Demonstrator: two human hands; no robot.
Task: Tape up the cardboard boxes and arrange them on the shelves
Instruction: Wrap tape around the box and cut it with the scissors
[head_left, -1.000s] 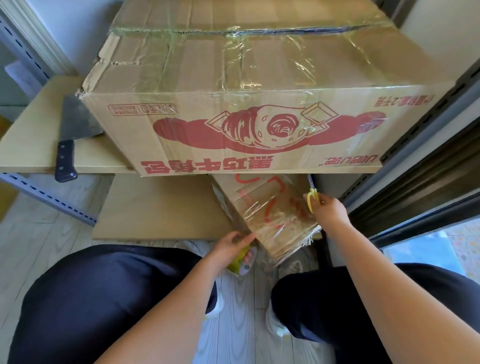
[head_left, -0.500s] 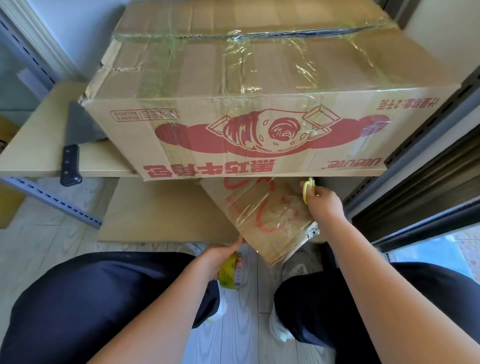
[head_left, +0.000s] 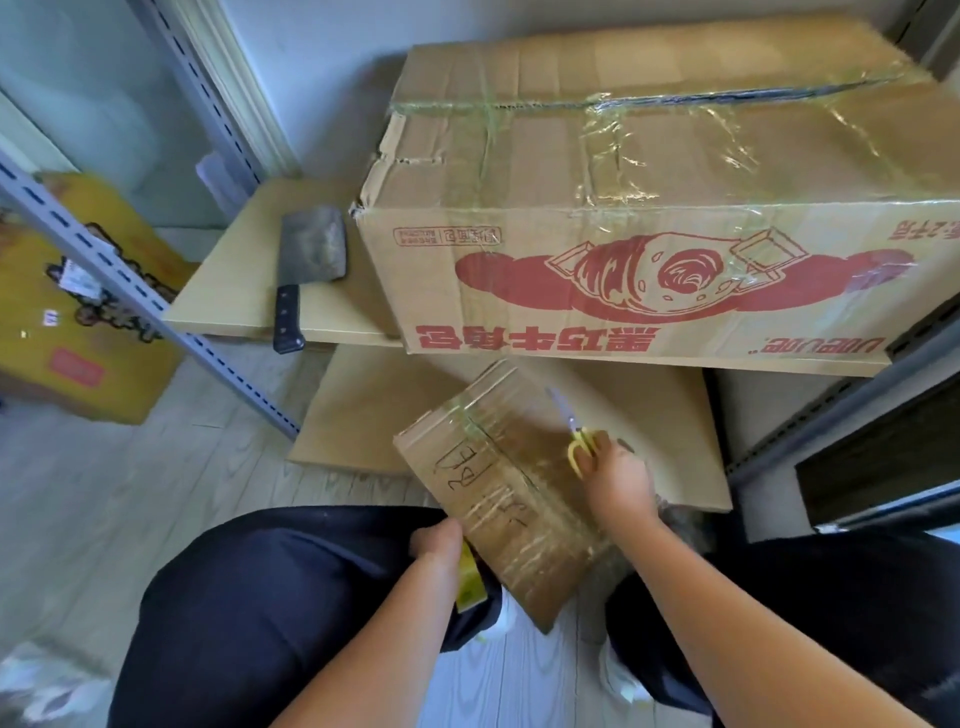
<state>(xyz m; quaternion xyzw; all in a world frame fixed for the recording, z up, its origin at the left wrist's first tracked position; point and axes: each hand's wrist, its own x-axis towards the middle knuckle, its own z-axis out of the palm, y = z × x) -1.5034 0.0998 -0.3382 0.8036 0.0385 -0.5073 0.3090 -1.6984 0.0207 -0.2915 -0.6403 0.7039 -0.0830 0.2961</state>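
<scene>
Fingers of your right hand grip yellow scissors; your left hand holds the tape roll. Lower centre, the small taped box has now tipped out from under the shelf, face up, apparently sealed.

The upper shelf carries a big taped box and, just left of it, a cleaver whose handle overhangs the front edge. The lower shelf sits just above the plank floor.

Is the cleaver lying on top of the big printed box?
No. The cleaver lies on the shelf board to the left of the big printed box, its black handle jutting over the board's front edge.
</scene>
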